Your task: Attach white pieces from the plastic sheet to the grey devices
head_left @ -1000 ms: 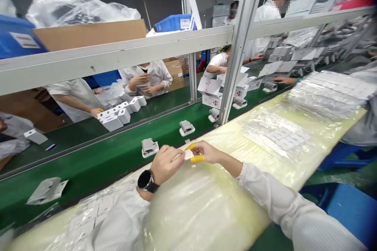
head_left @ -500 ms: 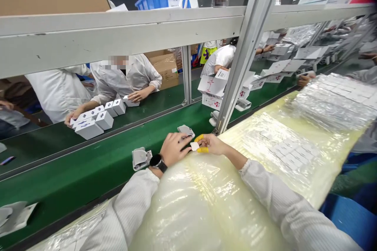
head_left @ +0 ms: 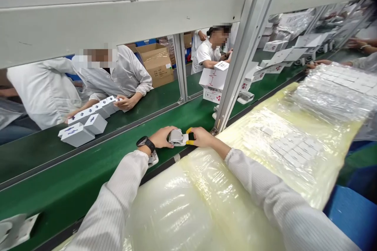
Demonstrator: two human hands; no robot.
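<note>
A wrist blood pressure monitor, with a rolled grey cuff and a white body, is held between my hands over the near edge of the green belt. My left hand, a black watch on its wrist, grips the cuff end with thumb and fingers. My right hand, with yellow finger cots on two fingertips, pinches the other end, where a dark patch shows between them. Another monitor lies on the belt, partly hidden behind my left wrist.
The green conveyor belt runs across in front of me. A metal post rises close beyond my right hand. Plastic-wrapped sheets of white squares lie on yellow wrap at right. Across the belt, a person handles white boxes.
My hands have moved slightly left and now hold the monitor. The small white square pinched in my right fingers earlier is no longer distinct. The view has tilted down.
</note>
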